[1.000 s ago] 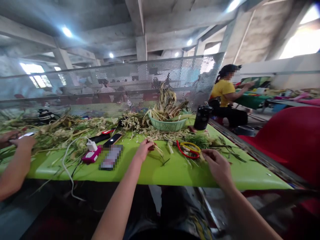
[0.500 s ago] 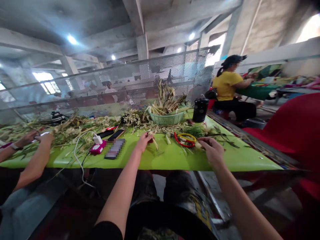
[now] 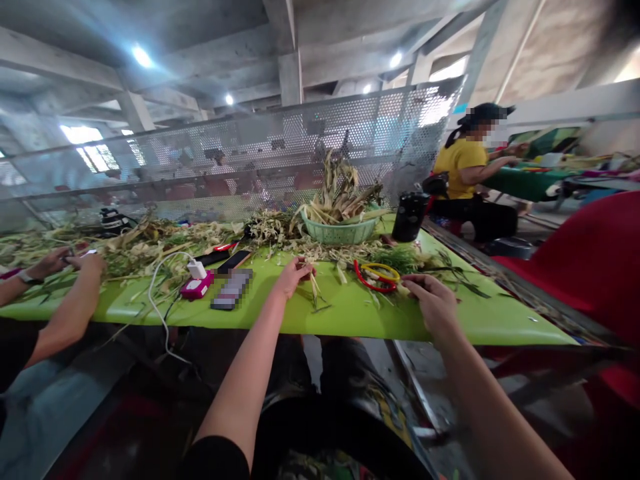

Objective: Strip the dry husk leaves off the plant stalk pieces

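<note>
Left hand (image 3: 291, 279): thumb and fingers were closed in a pinch on thin stalks (image 3: 315, 290), whose free ends hung toward the table (image 3: 350, 327). Right hand (image 3: 434, 300): thumb and fingertips were held close together beside a pale scrap; whether they gripped it could not be determined. A red loop (image 3: 370, 285) and a yellow loop (image 3: 384, 272) lay between the hands, nearer the right.

Beyond the hands stood a green basket (image 3: 340, 232) containing dry leaves (image 3: 335, 187). A black jar (image 3: 409, 217) stood upright to the right of the basket. Two phones (image 3: 231, 290) lay left of the left hand, next to a pink box (image 3: 197, 285) with a white plug (image 3: 197, 269) on top. At far left, a co-worker's hands (image 3: 90, 263) were positioned above loose plant matter (image 3: 127, 263).
</note>
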Motion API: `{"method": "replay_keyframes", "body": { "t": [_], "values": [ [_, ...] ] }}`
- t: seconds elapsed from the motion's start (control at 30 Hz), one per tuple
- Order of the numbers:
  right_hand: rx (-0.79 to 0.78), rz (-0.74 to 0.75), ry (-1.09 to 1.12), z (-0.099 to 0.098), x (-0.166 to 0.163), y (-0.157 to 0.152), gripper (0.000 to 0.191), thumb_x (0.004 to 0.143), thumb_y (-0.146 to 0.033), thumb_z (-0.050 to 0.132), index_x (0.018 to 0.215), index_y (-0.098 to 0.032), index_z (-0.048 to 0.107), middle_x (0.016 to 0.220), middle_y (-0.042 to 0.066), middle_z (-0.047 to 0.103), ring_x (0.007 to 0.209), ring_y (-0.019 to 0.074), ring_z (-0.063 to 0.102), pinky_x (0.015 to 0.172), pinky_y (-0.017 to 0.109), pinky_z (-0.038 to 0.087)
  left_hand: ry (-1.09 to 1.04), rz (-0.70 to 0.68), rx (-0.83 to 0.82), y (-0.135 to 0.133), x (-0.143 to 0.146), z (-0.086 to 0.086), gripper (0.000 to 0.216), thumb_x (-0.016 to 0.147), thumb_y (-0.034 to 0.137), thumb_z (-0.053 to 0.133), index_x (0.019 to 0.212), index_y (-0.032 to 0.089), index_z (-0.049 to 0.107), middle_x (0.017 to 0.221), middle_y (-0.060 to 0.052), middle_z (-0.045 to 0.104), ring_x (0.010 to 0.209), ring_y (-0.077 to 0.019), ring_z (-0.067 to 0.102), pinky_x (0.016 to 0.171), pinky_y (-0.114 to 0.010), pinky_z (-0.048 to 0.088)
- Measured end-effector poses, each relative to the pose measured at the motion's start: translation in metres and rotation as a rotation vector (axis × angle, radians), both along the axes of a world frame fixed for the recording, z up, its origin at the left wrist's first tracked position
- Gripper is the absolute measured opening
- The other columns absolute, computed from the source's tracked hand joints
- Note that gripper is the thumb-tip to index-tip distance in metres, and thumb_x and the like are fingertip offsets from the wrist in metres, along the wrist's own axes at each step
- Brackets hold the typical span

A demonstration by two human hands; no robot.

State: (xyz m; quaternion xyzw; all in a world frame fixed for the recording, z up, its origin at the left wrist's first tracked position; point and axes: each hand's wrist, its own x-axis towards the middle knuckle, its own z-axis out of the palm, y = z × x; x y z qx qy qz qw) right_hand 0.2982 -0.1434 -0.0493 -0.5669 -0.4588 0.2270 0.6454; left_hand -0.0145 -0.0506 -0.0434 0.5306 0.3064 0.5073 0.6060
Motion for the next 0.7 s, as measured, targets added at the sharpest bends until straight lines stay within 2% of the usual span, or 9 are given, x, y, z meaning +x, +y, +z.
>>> {"method": "replay_keyframes", "body": {
  "t": [0.33, 0.53, 0.7],
  "values": [
    [-0.013, 0.002, -0.017, 0.0021, -0.0027, -0.0006, 0.03, 0.063, -0.041, 0.07, 0.082, -0.017, 0.067, 0.072, 0.003, 0.062, 0.059, 0.0134, 0.049, 0.054, 0.026, 0.037, -0.024, 0.001, 0.012, 0.0001, 0.002, 0.0012, 0.044, 0.061, 0.034, 0.078, 0.091, 0.018, 0.052, 0.078, -0.001, 0.065, 0.073, -0.0143, 0.064, 0.068, -0.027, 0.048],
    [-0.014, -0.035, -0.092, -0.0023, -0.0059, 0.0016, 0.029, 0.066, -0.04, 0.069, 0.083, -0.016, 0.067, 0.068, 0.003, 0.06, 0.056, 0.0131, 0.045, 0.05, 0.028, 0.032, -0.011, 0.006, 0.009, 0.0005, 0.0025, 0.0018, 0.043, 0.061, 0.034, 0.078, 0.091, 0.018, 0.052, 0.079, -0.001, 0.065, 0.073, -0.0137, 0.064, 0.069, -0.026, 0.047],
    [-0.023, -0.025, -0.163, -0.0047, -0.005, 0.0042, 0.031, 0.067, -0.041, 0.068, 0.084, -0.016, 0.067, 0.065, 0.003, 0.06, 0.055, 0.0136, 0.046, 0.048, 0.027, 0.033, 0.002, 0.002, 0.008, -0.0014, 0.0031, 0.0034, 0.042, 0.061, 0.033, 0.079, 0.089, 0.017, 0.052, 0.079, -0.001, 0.066, 0.073, -0.0128, 0.063, 0.067, -0.025, 0.046]
  ]
}}
